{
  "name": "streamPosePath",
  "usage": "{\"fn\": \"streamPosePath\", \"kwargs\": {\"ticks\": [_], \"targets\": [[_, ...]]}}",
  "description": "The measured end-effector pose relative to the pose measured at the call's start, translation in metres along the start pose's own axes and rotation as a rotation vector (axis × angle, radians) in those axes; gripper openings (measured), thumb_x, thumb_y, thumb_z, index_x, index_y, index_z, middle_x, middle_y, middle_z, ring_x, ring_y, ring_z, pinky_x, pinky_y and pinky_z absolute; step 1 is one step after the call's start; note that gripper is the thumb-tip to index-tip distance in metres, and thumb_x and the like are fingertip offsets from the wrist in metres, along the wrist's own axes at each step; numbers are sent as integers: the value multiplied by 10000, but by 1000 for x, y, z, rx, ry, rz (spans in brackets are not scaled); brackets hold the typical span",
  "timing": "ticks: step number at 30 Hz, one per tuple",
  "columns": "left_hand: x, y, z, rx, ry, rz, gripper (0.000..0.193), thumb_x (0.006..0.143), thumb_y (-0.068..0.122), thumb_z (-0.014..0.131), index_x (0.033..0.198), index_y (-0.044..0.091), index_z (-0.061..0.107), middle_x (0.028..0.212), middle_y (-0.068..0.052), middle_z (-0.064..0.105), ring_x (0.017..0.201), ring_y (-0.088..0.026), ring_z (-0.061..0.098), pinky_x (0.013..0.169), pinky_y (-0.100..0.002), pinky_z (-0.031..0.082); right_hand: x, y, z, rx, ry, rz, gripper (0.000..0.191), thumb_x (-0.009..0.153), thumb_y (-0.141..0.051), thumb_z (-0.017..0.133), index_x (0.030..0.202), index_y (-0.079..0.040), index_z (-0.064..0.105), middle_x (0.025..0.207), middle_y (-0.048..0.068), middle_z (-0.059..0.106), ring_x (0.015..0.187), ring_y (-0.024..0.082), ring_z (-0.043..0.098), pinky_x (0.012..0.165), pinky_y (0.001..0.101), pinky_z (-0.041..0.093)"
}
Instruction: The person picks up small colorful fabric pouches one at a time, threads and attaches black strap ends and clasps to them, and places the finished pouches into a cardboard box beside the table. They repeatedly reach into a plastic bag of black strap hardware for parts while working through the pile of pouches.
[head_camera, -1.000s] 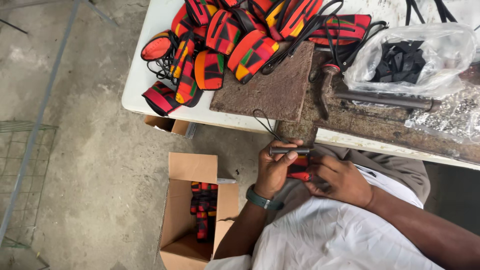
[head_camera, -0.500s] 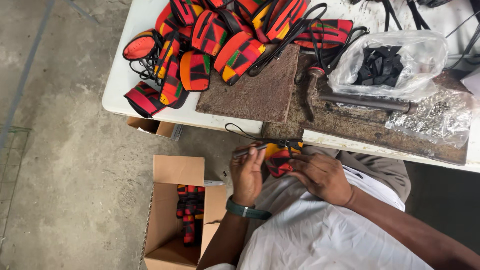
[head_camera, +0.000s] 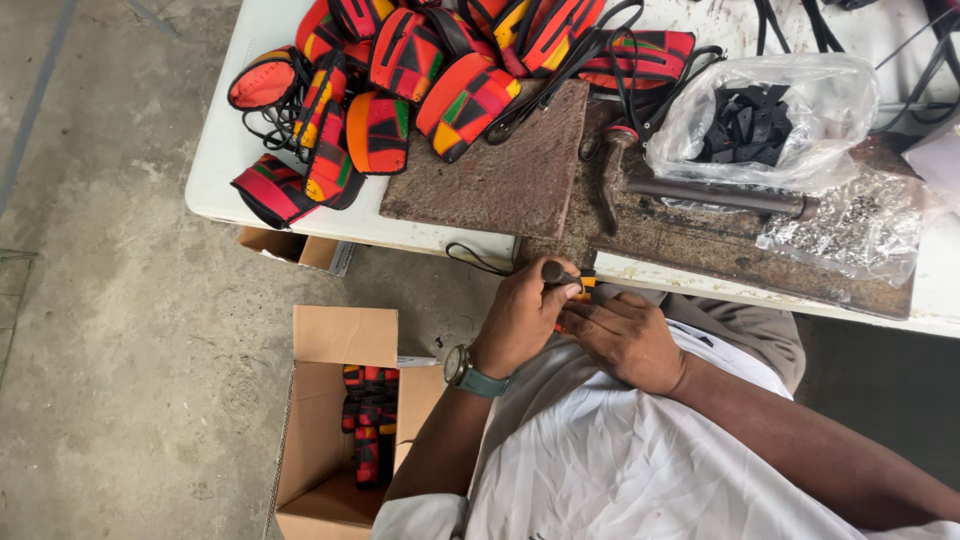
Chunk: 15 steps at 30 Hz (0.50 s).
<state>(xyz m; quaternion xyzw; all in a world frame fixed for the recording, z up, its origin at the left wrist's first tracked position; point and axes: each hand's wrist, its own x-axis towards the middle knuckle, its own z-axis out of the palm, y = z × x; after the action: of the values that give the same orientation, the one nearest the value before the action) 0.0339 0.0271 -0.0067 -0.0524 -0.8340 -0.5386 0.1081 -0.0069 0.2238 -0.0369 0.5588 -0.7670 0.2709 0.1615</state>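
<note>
My left hand (head_camera: 522, 318), with a green-strapped watch on the wrist, grips a short dark metal tool (head_camera: 556, 273) just below the table edge. My right hand (head_camera: 628, 338) lies beside it and holds a small red, orange and black fabric piece (head_camera: 584, 288) against my lap; most of that piece is hidden under my fingers. Both hands touch at the piece. A black cord (head_camera: 475, 257) hangs off the table edge just left of my hands.
A white table (head_camera: 240, 120) carries a heap of colourful fabric pouches (head_camera: 400, 90), a brown work board (head_camera: 500, 170), a hammer (head_camera: 610, 170), a metal rod (head_camera: 720, 196), a bag of black pieces (head_camera: 760, 120) and a bag of small metal parts (head_camera: 850, 225). On the concrete floor is an open cardboard box (head_camera: 330, 420) holding finished pouches.
My view has shifted slightly. My hands stay together at the table edge, and the fabric piece is now more covered by my right hand.
</note>
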Motion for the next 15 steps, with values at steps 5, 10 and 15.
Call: {"fn": "streamPosePath", "kwargs": {"ticks": [5, 10, 15], "targets": [[3, -12, 1, 13, -44, 48, 178, 977, 87, 685, 1130, 17, 628, 1036, -145, 732, 967, -314, 738, 827, -384, 580, 3, -1, 2, 41, -1, 10, 340, 823, -151, 740, 1161, -120, 711, 1131, 40, 741, 922, 181, 720, 749, 354, 530], [6, -16, -5, 28, -132, 133, 156, 971, 73, 669, 1116, 26, 633, 1065, -139, 720, 996, -325, 731, 849, -391, 580, 12, 12, -34, 225, -179, 279, 388, 772, -371, 825, 1077, -135, 779, 956, 79, 752, 832, 275, 692, 741, 398, 536], [5, -25, -5, 49, -162, 146, 140, 985, 87, 648, 1111, 26, 645, 1062, -138, 713, 986, -337, 719, 872, -392, 574, 17, 83, -68, -389, 21, 491, 305, 973, -397, 765, 1111, -130, 715, 992, 86, 637, 955, 323, 615, 859, 474, 498]]}}
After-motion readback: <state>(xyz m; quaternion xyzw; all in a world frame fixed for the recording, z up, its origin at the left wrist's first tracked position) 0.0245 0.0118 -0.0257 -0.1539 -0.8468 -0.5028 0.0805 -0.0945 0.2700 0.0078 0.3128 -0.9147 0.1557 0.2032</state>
